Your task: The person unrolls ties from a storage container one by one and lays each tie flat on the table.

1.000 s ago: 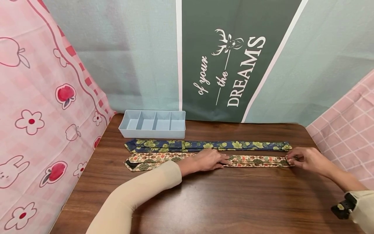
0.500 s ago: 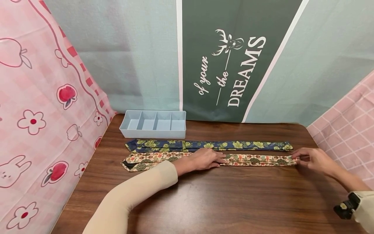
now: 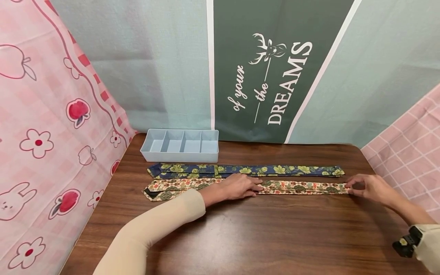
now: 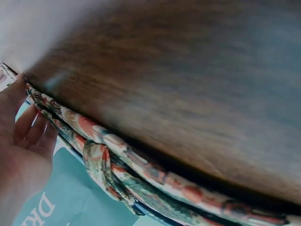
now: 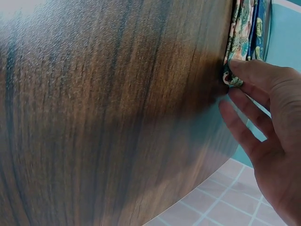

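Note:
A cream necktie (image 3: 295, 187) with a red and green pattern lies folded lengthwise across the table. My left hand (image 3: 238, 186) rests on its middle, fingers pointing right along the cloth. In the left wrist view, the thumb and fingertips of that hand touch the necktie (image 4: 174, 181), and its keeper loop shows. My right hand (image 3: 371, 189) pinches the folded right end between thumb and fingers. In the right wrist view the thumb of my right hand (image 5: 273, 113) lies on that end, two fingers spread below it. A navy necktie (image 3: 275, 170) with yellow-green flowers lies parallel just behind.
A light blue box (image 3: 178, 157) with several compartments stands at the back left of the brown wooden table (image 3: 261, 236). Behind the table hangs a green cloth (image 3: 165, 76) with printed lettering. Pink cloths (image 3: 38, 114) hang at both sides.
The cream necktie now lies straighter and stretches further both ways. My right hand has shifted slightly right with its end, and my left hand slid a little left along it.

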`<state>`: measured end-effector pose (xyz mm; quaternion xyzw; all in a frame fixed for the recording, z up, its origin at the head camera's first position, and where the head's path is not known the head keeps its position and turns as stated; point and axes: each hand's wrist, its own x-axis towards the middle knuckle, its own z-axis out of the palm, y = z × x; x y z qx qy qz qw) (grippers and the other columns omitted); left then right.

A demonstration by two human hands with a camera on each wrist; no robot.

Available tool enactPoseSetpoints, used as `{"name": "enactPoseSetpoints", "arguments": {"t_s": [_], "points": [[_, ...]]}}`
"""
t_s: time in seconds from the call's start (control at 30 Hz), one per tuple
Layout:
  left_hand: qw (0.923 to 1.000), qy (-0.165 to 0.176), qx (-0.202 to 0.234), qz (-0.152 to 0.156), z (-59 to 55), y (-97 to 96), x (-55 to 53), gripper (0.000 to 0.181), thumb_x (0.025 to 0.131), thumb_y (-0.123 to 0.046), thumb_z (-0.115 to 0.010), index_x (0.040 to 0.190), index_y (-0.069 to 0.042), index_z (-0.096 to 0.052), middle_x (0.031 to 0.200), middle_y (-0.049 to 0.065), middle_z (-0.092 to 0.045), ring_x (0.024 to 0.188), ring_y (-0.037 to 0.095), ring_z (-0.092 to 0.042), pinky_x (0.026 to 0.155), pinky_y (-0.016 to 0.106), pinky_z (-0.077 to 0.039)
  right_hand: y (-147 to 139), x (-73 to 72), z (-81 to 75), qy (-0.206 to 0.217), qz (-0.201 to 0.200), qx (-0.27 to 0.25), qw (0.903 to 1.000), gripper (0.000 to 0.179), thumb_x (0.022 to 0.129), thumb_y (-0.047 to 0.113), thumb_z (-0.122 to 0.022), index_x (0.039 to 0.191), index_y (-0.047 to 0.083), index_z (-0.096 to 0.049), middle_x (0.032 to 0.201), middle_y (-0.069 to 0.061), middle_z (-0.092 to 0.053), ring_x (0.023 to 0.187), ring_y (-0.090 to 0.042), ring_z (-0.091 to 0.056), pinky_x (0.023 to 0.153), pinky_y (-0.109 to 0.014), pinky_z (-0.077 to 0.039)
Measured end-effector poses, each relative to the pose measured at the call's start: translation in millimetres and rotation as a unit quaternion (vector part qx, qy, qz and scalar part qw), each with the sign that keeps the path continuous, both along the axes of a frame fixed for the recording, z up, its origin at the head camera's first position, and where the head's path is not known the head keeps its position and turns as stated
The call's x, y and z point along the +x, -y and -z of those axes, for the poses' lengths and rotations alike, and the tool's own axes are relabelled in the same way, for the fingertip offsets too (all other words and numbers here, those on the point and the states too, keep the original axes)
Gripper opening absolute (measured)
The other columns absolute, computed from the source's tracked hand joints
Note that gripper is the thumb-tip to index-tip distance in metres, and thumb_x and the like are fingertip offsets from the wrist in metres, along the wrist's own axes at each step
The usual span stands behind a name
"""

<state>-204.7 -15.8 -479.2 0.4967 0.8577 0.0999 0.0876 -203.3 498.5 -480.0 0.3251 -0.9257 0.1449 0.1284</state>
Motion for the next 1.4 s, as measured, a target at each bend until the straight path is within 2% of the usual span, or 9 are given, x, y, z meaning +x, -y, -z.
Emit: {"name": "enactPoseSetpoints", "arguments": {"t_s": [0.3,0.53,0.67,0.77,0.9,1.07,1.13,1.3,1.4], "points": [[0.9999,0.005,0.003,-0.011,0.6,7.0,1.4,0.039,0.111,-0.030,-0.058,0.150,-0.028,-0.063,0.160,-0.004,-0.052,0.134,0.017,-0.063,0.102,0.036,-0.057,-3,-2.1,1.9,0.000,-0.019,0.004,0.9998,0.037,0.050,-0.003,-0.095,0.076,0.019,-0.082,0.087,0.002,-0.076,0.080,0.005,-0.065,0.067,-0.008,-0.044],[1.0000,-0.001,0.005,-0.007,1.0,10.4,4.5,0.040,0.112,-0.030,-0.057,0.151,-0.024,-0.062,0.161,-0.004,-0.051,0.138,0.018,-0.059,0.107,0.035,-0.054,-7,-5.9,0.1,-0.008,-0.049,-0.003,0.9988,0.037,0.046,-0.003,-0.094,0.075,0.016,-0.082,0.086,0.006,-0.074,0.080,0.006,-0.066,0.070,-0.006,-0.045],[0.9999,0.000,0.009,-0.013,0.1,12.7,4.7,0.041,0.111,-0.030,-0.058,0.152,-0.023,-0.061,0.160,-0.004,-0.053,0.137,0.018,-0.060,0.105,0.036,-0.055,-7,-6.7,-6.0,-0.006,-0.025,-0.008,0.9996,0.039,0.048,-0.005,-0.093,0.077,0.017,-0.081,0.085,0.009,-0.075,0.077,0.009,-0.065,0.067,-0.008,-0.045],[0.9996,0.001,0.016,-0.025,-0.7,15.7,4.3,0.042,0.111,-0.031,-0.058,0.151,-0.023,-0.062,0.158,-0.005,-0.055,0.136,0.019,-0.061,0.103,0.038,-0.057,-3,-7.4,-11.2,-0.011,0.001,-0.004,0.9999,0.038,0.051,-0.005,-0.094,0.080,0.017,-0.081,0.087,0.001,-0.075,0.075,0.007,-0.065,0.063,-0.012,-0.046],[0.9988,-0.006,0.039,-0.029,-3.2,19.8,4.3,0.040,0.111,-0.029,-0.058,0.150,-0.022,-0.064,0.157,-0.004,-0.056,0.137,0.019,-0.061,0.102,0.040,-0.057,5,-10.1,-17.4,-0.027,0.023,0.013,0.9993,0.032,0.059,-0.002,-0.093,0.084,0.015,-0.082,0.092,-0.008,-0.075,0.077,-0.002,-0.068,0.065,-0.016,-0.049],[0.9960,-0.035,0.072,-0.038,-14.8,28.6,1.9,0.040,0.109,-0.027,-0.061,0.148,-0.018,-0.066,0.156,0.002,-0.058,0.142,0.017,-0.056,0.103,0.038,-0.057,20,-18.7,-25.7,-0.033,0.038,0.037,0.9980,0.028,0.067,0.002,-0.090,0.093,0.009,-0.082,0.097,-0.011,-0.077,0.080,-0.017,-0.071,0.068,-0.024,-0.051],[0.9947,-0.048,0.076,-0.050,-19.1,33.5,-0.6,0.041,0.108,-0.028,-0.063,0.148,-0.017,-0.065,0.157,0.004,-0.056,0.144,0.018,-0.054,0.103,0.038,-0.057,27,-22.4,-29.6,-0.027,0.046,0.046,0.9975,0.030,0.071,0.003,-0.090,0.099,0.007,-0.081,0.099,-0.013,-0.077,0.082,-0.025,-0.072,0.068,-0.033,-0.054],[0.9898,-0.077,0.094,-0.075,-28.4,45.6,-8.5,0.045,0.107,-0.029,-0.067,0.149,-0.014,-0.064,0.159,0.008,-0.053,0.149,0.023,-0.049,0.117,0.043,-0.046,49,-30.6,-39.1,0.010,0.066,0.044,0.9968,0.038,0.082,0.010,-0.086,0.117,-0.001,-0.075,0.114,-0.028,-0.074,0.095,-0.050,-0.072,0.079,-0.063,-0.055],[0.9854,-0.094,0.109,-0.091,-35.5,51.7,-12.7,0.046,0.106,-0.028,-0.068,0.149,-0.012,-0.063,0.159,0.009,-0.054,0.149,0.026,-0.049,0.123,0.044,-0.038,62,-35.2,-43.7,0.028,0.079,0.041,0.9956,0.045,0.088,0.015,-0.084,0.126,-0.005,-0.071,0.122,-0.034,-0.070,0.103,-0.057,-0.068,0.084,-0.069,-0.052]]}}
